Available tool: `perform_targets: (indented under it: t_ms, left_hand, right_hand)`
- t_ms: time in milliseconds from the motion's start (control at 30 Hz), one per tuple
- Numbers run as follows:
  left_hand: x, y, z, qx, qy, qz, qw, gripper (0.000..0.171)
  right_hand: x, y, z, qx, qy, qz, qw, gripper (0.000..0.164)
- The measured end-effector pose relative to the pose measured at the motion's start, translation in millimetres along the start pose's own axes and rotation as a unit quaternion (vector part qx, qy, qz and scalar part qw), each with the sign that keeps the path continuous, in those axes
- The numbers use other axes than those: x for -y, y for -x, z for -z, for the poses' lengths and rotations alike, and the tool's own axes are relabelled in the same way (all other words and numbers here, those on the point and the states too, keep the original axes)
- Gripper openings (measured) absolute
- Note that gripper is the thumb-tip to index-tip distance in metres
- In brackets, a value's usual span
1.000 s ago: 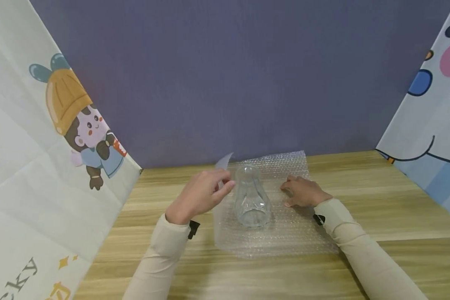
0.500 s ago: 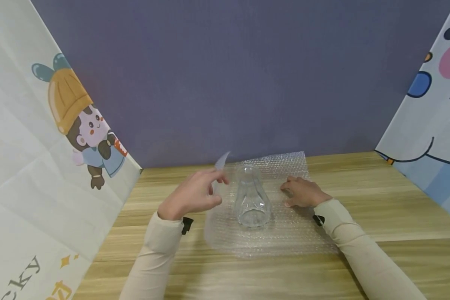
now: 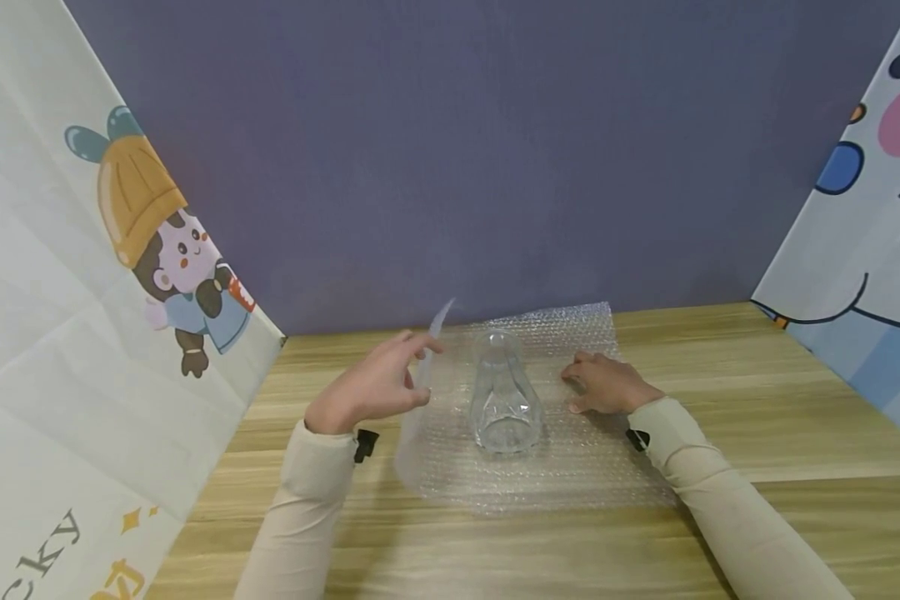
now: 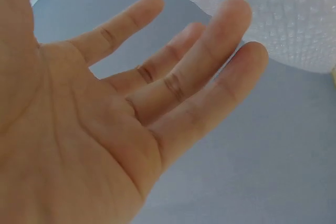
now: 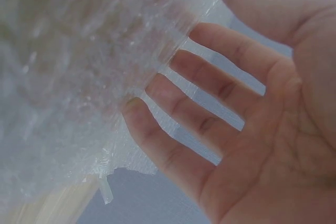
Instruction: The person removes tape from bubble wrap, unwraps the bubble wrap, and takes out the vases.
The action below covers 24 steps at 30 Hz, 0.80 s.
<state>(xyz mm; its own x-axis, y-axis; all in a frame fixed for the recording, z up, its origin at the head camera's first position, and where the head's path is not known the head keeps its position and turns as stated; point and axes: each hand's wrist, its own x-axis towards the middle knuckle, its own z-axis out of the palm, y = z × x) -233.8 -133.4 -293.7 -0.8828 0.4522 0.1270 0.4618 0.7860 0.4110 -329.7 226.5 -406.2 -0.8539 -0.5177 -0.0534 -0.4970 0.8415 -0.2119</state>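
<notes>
A clear, waisted glass vase is on a sheet of bubble wrap, its wide end toward me; whether it stands or lies I cannot tell. To its left, my left hand hovers beside the wrap's raised left edge, fingers spread and apart from the vase. The left wrist view shows that palm holding nothing, with bubble wrap beyond the fingertips. On the right, my right hand rests its fingertips on the wrap. Seen from the right wrist, its straight fingers touch the bubbly sheet.
The wrap lies on a wood-grain tabletop. Behind it rises a dark grey-blue panel. Cartoon-printed cloths flank both sides, one on the left and one on the right.
My left hand has moved left, away from the vase, and its fingers have spread. The wrap's left edge has unfolded outward to the left. My right hand and the vase have stayed put.
</notes>
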Motion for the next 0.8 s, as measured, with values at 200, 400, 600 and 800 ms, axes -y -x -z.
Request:
perform_targets:
  t_ms: [200,400,600,800]
  left_hand:
    - [7.6,0.2,4.3,-0.007,0.014,0.006,0.9999,0.05]
    - [11.8,1.5,7.5,-0.006,0.011,0.02,0.9997,0.049]
    - [15.8,2.7,10.4,0.0,0.006,0.019,0.9998,0.045]
    - [19.5,3.0,11.6,0.003,0.003,0.024,0.9997,0.043]
  right_hand:
    - [-0.1,-0.3,0.1,0.002,-0.003,-0.002,1.0,0.056]
    - [-1.9,-1.0,-1.2,0.001,0.002,-0.002,1.0,0.056]
    - [-2.7,-1.3,-2.0,-0.006,0.005,0.006,1.0,0.056]
    - [-2.9,-1.7,-2.0,-0.009,0.01,0.013,1.0,0.055]
